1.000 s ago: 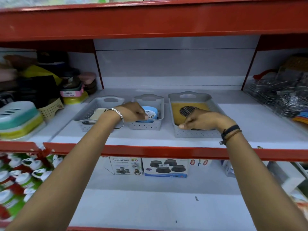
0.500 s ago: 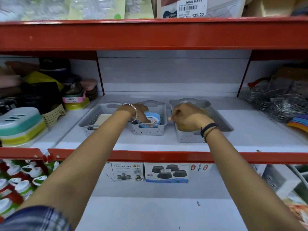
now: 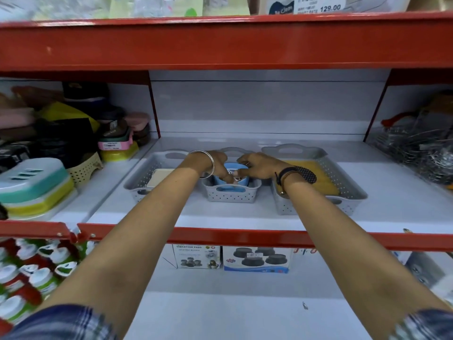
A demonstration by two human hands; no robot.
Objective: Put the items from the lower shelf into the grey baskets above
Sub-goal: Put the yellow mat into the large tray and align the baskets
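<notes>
Three grey perforated baskets stand in a row on the white shelf. The left basket (image 3: 137,186) holds a cream flat item (image 3: 160,176). The small middle basket (image 3: 230,196) holds a round blue item (image 3: 234,168). The right basket (image 3: 348,190) holds a yellow pack with a black dotted oval (image 3: 316,173). My left hand (image 3: 215,165) and my right hand (image 3: 259,165) meet over the middle basket, fingers curled on the blue item. On the lower shelf stand two boxes, a vibration pads box (image 3: 195,257) and a blue-edged box (image 3: 257,260).
Stacked soap cases (image 3: 34,187) and dark containers fill the shelf's left part. Wire racks (image 3: 416,148) lie at the right. A red shelf rail (image 3: 245,238) runs along the front edge, and another red beam (image 3: 220,42) above. Bottles (image 3: 31,273) crowd the lower left.
My right hand has left the right basket and moved left to the middle basket, joining my left hand on the blue item. The view has shifted closer.
</notes>
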